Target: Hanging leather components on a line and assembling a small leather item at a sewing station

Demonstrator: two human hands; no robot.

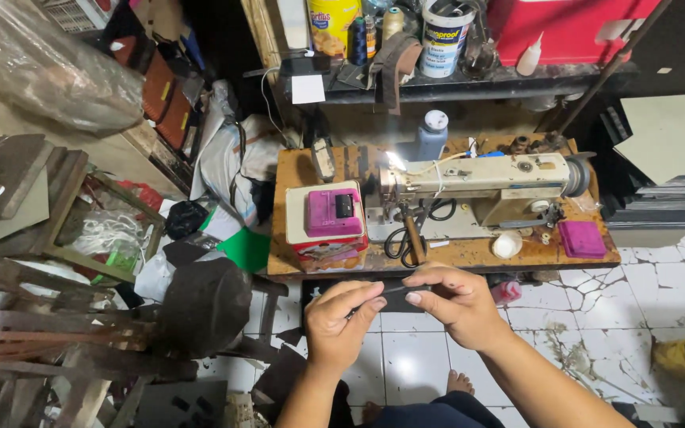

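Thin dark strip (pixel 396 290), held level between both hands, above white tiles

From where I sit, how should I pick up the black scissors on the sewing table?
Probably take the black scissors by the looped handles, which lie toward you near the front edge of the wooden table. Come from the front and above: the blades point back under the sewing machine, so that end is crowded. Both hands, left and right, are now pinching a thin dark strip.
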